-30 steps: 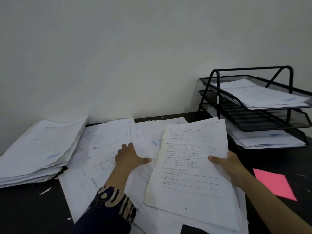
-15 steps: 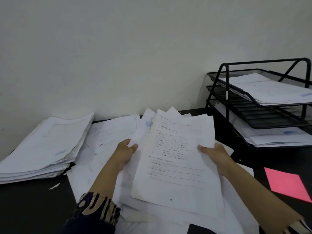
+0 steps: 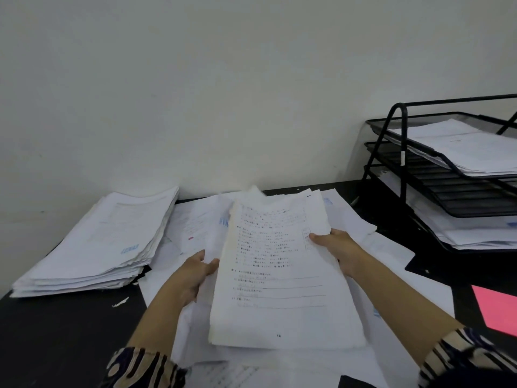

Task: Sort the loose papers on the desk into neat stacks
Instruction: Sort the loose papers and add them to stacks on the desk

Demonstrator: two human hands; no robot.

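Black desk (image 3: 56, 331), papers in tray rack (image 3: 402, 152), both hands pinching paper sheaf (image 3: 279, 275).

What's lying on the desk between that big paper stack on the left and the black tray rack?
In the head view, loose sheets cover the desk between the stack and rack; both hands hold a bundle above them.
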